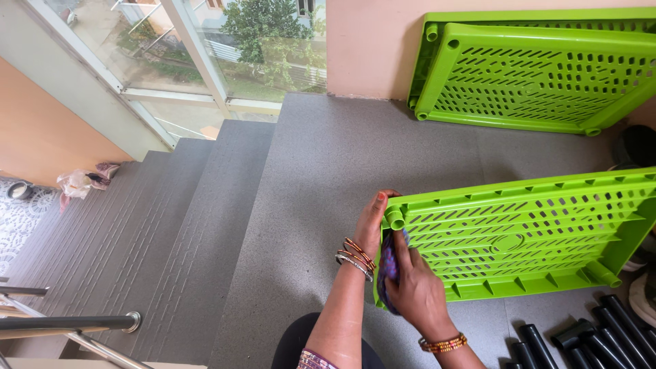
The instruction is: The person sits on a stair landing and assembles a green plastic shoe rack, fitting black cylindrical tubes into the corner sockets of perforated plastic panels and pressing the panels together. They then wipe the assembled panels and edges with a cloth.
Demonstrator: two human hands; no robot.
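At the bottom centre of the frame, the right hand [415, 290] presses a purple cloth [389, 268] against the corner of a green slotted plastic shelf panel [526, 232], fingers closed on the cloth. Just above it the left hand [372, 222], bangles at the wrist, grips the panel's corner edge. Black plastic tubes [601, 331] lie at lower right. Farther up, two more green panels [540, 72] lean on the wall; grey stairs [157, 225] descend at left

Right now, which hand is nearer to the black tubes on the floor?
Right. The right hand presses a purple cloth against the green shelf panel, closer to the black tubes. The left hand holds the panel's far corner.
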